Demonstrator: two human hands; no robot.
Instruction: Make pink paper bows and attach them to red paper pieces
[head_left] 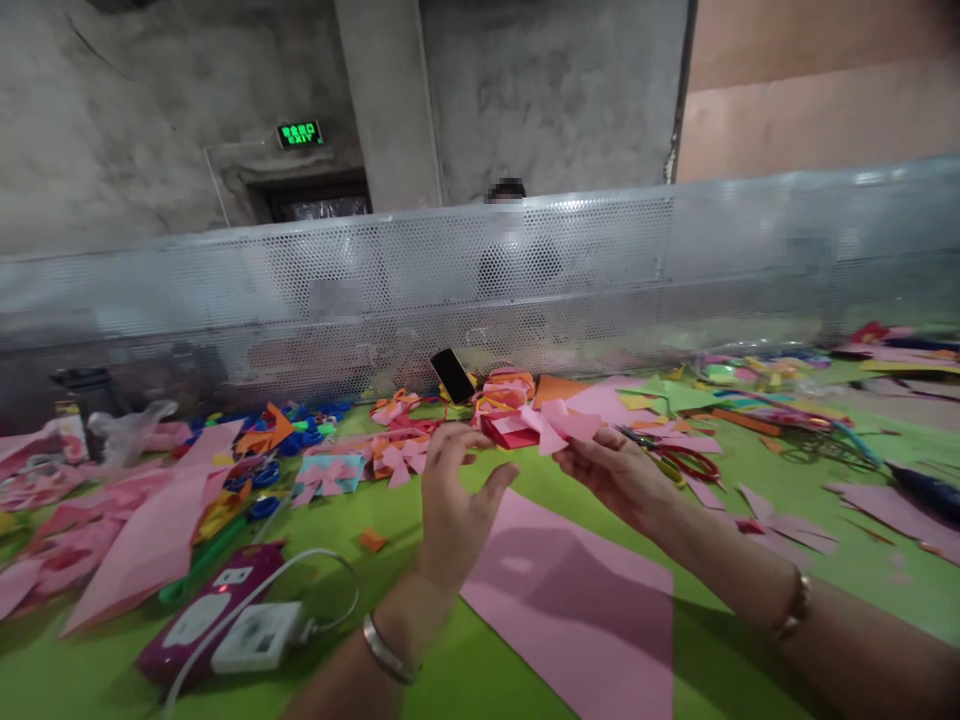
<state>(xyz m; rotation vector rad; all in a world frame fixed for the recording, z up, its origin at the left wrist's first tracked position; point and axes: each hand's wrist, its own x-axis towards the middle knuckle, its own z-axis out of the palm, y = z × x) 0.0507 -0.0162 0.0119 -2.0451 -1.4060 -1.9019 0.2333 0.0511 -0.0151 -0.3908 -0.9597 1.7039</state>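
Note:
My right hand (619, 482) pinches a pink paper bow (559, 422) by one edge, above the far end of the pink paper sheet. A red piece of paper (511, 432) shows just left of the bow; whether the two are joined I cannot tell. My left hand (454, 505) is raised beside it with thumb and fingers apart, holding nothing. Below both hands a large pink paper sheet (592, 610) lies on the green table. Scissors with red handles (690, 462) rest just beyond my right hand, among pink scraps.
A purple power strip (195, 620) with a white charger (259, 637) and cable lies at front left. Pink sheets (146, 550) and finished-looking bows (328, 475) cover the left side. A phone (452, 376) leans near a perforated metal screen (420, 270); a person sits behind it.

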